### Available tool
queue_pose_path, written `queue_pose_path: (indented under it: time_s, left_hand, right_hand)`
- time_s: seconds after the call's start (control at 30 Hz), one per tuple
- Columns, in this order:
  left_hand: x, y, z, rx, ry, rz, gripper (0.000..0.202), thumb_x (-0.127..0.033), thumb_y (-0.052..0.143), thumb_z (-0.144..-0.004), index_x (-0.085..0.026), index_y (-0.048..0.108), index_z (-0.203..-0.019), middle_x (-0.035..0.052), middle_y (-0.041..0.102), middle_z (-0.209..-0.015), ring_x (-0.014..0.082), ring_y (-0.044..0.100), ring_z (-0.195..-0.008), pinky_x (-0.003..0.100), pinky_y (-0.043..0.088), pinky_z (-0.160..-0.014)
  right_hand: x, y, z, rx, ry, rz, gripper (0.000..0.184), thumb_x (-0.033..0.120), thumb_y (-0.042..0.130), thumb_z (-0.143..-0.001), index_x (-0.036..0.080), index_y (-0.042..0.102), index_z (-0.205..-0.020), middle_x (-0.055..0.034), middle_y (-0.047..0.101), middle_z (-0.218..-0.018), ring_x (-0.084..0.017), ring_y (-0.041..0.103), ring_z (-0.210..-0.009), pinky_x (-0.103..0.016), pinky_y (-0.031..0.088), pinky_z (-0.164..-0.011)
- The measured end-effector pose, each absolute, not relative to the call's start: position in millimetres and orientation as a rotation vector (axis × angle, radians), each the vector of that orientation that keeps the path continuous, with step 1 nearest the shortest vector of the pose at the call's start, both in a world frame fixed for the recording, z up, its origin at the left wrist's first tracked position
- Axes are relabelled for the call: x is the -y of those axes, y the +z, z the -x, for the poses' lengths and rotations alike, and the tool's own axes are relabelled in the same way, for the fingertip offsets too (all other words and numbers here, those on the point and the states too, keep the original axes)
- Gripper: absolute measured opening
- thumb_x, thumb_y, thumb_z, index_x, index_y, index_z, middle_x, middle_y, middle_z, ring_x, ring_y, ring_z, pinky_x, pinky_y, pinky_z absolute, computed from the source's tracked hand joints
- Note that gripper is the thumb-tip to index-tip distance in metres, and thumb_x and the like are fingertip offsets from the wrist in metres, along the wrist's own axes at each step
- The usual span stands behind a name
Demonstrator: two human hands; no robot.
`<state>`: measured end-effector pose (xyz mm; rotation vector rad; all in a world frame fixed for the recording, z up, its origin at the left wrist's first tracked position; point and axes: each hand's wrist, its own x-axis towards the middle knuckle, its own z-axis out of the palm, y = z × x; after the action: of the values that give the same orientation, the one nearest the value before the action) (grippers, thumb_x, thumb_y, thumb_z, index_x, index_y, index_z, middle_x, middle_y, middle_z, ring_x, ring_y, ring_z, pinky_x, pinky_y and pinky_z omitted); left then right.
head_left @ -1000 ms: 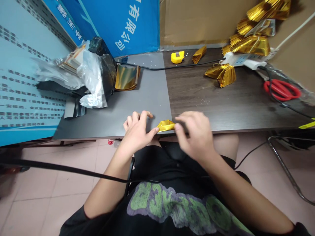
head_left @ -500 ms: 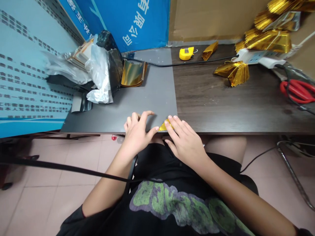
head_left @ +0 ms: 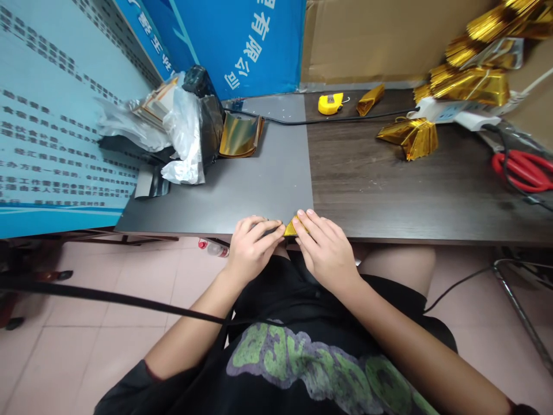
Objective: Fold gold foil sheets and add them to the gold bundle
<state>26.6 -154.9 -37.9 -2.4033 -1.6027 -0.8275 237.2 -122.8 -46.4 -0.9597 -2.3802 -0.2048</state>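
A small folded gold foil piece (head_left: 290, 229) lies at the near edge of the desk (head_left: 389, 196), on the seam between the grey mat (head_left: 259, 184) and the dark wood. My left hand (head_left: 253, 245) has curled fingers pinching the foil's left end. My right hand (head_left: 325, 249) lies over the foil's right part, fingers held together and pressing it onto the desk. Most of the foil is hidden under my fingers.
A gold foil sheet stack (head_left: 240, 136) and crumpled plastic bags (head_left: 181, 132) sit at the back left. A yellow tape measure (head_left: 330, 103), a black cable (head_left: 345, 119), folded gold pieces (head_left: 410, 137) and a power strip (head_left: 449, 109) are at the back. Red scissors (head_left: 522, 170) lie at the right.
My right hand has come down from a lifted grip and now presses flat on the foil. My left fingers have curled in closer. The view has shifted slightly towards the desk.
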Motion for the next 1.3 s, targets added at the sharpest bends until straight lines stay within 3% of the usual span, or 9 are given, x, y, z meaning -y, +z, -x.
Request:
queue_pose_path:
  time_s: [0.13,0.3,0.43,0.57,0.77,0.9,1.03,1.17,1.3]
  left_hand:
    - [147.4,-39.1,-24.3,1.615,-0.925,2.503,0.02,-0.031,0.063,-0.092,-0.035,0.075,-0.108,-0.003,0.079,-0.11,0.0099,0.065,-0.103,0.026,0.049,-0.089]
    - [121.5,-7.3,-30.9,1.61,-1.133,2.695,0.016,-0.035,0.063,-0.092,-0.029,0.078,-0.095,-0.0012,0.08,-0.099,0.009,0.067,-0.095,0.026,0.052,-0.088]
    - [84.2,26.3,-42.8,1.614,-1.351,2.803,0.022,-0.037,0.059,-0.093,-0.024,0.077,-0.089,0.0013,0.079,-0.095,0.0088,0.068,-0.092,0.025,0.052,-0.093]
    - [36.8,49.1,-53.7,1.848,-1.548,2.68,0.027,-0.041,0.059,-0.091,-0.019,0.071,-0.08,0.0011,0.073,-0.082,0.0074,0.061,-0.078,0.019,0.046,-0.078]
    - [-25.7,54.3,-56.9,1.972,-1.916,2.451,0.035,-0.049,0.059,-0.089,-0.018,0.061,-0.073,-0.0037,0.062,-0.067,0.0037,0.049,-0.064,0.015,0.038,-0.067]
    - [-46.2,38.7,-55.0,2.038,-2.082,2.395,0.044,-0.061,0.061,-0.085,-0.018,0.058,-0.073,-0.0031,0.064,-0.067,0.0037,0.051,-0.063,0.015,0.038,-0.066]
    - [-51.6,20.4,-52.9,2.165,-2.067,2.449,0.05,-0.066,0.06,-0.083,-0.018,0.056,-0.073,-0.0038,0.063,-0.061,0.0031,0.052,-0.057,0.014,0.038,-0.061]
    - [-50.4,12.7,-52.5,2.244,-2.086,2.469,0.049,-0.067,0.06,-0.084,-0.018,0.057,-0.078,-0.0041,0.066,-0.062,0.0014,0.048,-0.05,0.014,0.036,-0.056]
    - [-50.0,12.8,-53.1,2.258,-2.203,2.408,0.049,-0.067,0.062,-0.082,-0.019,0.055,-0.079,-0.0019,0.07,-0.067,0.0012,0.047,-0.049,0.013,0.036,-0.052]
  right_hand:
    - [116.3,-43.1,-242.5,2.354,-0.191,0.875,0.026,0.015,0.057,-0.099,0.012,0.072,-0.121,-0.0118,0.07,-0.13,-0.027,0.066,-0.119,-0.04,0.05,-0.093]
    - [94.2,-20.2,-254.1,2.332,-0.014,0.745,0.017,0.021,0.06,-0.1,0.018,0.076,-0.105,-0.0058,0.078,-0.107,-0.019,0.069,-0.097,-0.032,0.051,-0.082]
    - [55.7,7.2,-262.4,2.265,0.128,0.698,0.025,0.026,0.055,-0.102,0.017,0.078,-0.097,-0.0076,0.07,-0.091,-0.014,0.064,-0.078,-0.025,0.05,-0.071]
    - [3.4,32.1,-266.0,2.244,0.228,0.63,0.027,0.032,0.055,-0.102,0.017,0.077,-0.096,-0.0035,0.066,-0.075,-0.012,0.06,-0.064,-0.023,0.045,-0.061]
    - [-63.4,52.2,-259.6,2.014,0.759,0.802,0.023,0.04,0.072,-0.087,0.018,0.073,-0.089,-0.0041,0.074,-0.074,-0.015,0.067,-0.056,-0.026,0.052,-0.059]
    - [-86.1,40.4,-250.3,1.976,0.75,0.776,0.029,0.044,0.069,-0.086,0.018,0.069,-0.074,-0.0042,0.071,-0.069,-0.015,0.064,-0.051,-0.027,0.049,-0.052]
    - [-92.0,19.1,-248.3,1.938,0.792,0.819,0.03,0.044,0.066,-0.088,0.017,0.071,-0.075,-0.0037,0.071,-0.068,-0.013,0.061,-0.045,-0.026,0.047,-0.05]
    - [-93.7,7.3,-257.6,1.981,0.803,0.821,0.022,0.039,0.07,-0.085,0.018,0.075,-0.084,-0.0038,0.073,-0.071,-0.015,0.064,-0.052,-0.027,0.052,-0.054]
    - [-96.3,2.9,-263.7,1.888,0.993,0.881,0.024,0.043,0.07,-0.084,0.019,0.069,-0.088,-0.0038,0.074,-0.069,-0.017,0.068,-0.055,-0.029,0.056,-0.056]
